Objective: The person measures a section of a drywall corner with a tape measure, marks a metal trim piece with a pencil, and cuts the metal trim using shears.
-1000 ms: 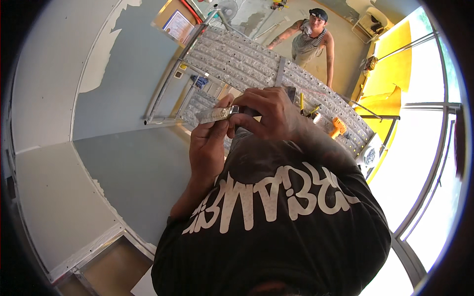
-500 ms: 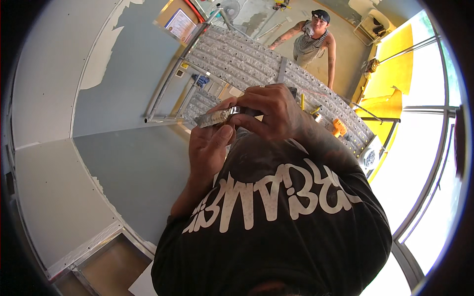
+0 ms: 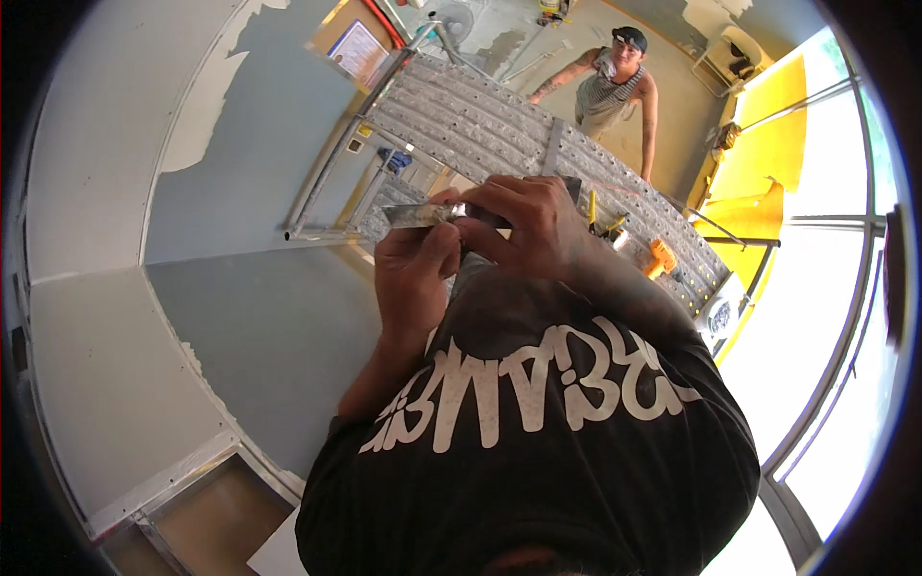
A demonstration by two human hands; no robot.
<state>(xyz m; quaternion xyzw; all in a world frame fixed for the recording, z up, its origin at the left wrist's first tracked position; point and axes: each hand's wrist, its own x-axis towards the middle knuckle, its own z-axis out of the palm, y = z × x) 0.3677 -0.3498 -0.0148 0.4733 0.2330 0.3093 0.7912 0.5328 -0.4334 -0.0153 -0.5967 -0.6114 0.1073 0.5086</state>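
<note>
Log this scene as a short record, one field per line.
Left hand: thumb and fingers pinching a flat metallic piece
Right hand: fingers closed about the piece's right end, partly hiding it
Platform: perforated metal planks beyond the hands
On platform: orange power drill and yellow-handled tool, right of the hands
Co-worker: person standing at the platform's far side
Right background: yellow sheeting, bright windows

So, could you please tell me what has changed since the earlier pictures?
The metal strip has tipped more level, its left end rising; the left hand has brought its thumb up toward it. Neither hand let go: the right hand keeps its grip. The co-worker and orange drill stayed put.
</note>
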